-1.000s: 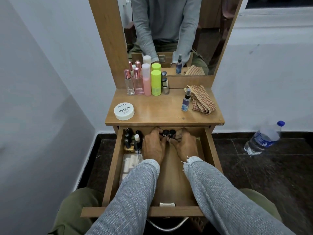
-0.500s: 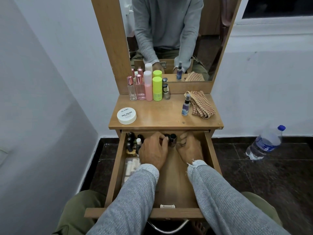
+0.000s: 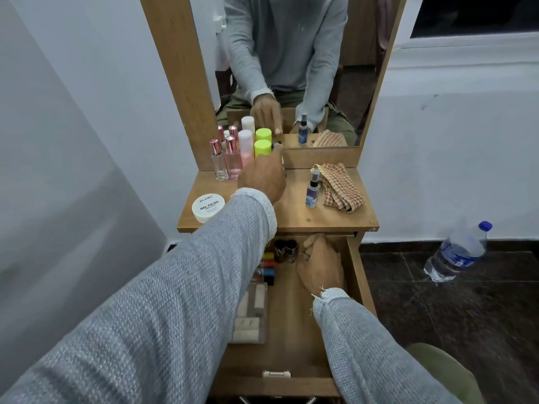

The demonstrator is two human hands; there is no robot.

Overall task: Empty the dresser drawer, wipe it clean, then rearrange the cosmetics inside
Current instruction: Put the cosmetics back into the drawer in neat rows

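Emptying step. Left hand [image 3: 262,177] pinches small dark bottle [image 3: 275,145] beside lime-green tube [image 3: 262,147]. Right hand [image 3: 319,265] inside open wooden drawer [image 3: 360,275], fingers curled, grip unclear. Next: release bottle upright.

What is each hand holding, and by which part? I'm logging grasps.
The left hand pinches a small dark bottle at its fingertips; the exact part is hidden. The right hand is curled in the drawer; any hold cannot be told.

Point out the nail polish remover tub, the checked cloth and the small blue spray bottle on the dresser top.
nail polish remover tub [image 3: 208,207]: head view, on its white lid.
checked cloth [image 3: 339,186]: head view, mid-fold.
small blue spray bottle [image 3: 313,195]: head view, on its body.
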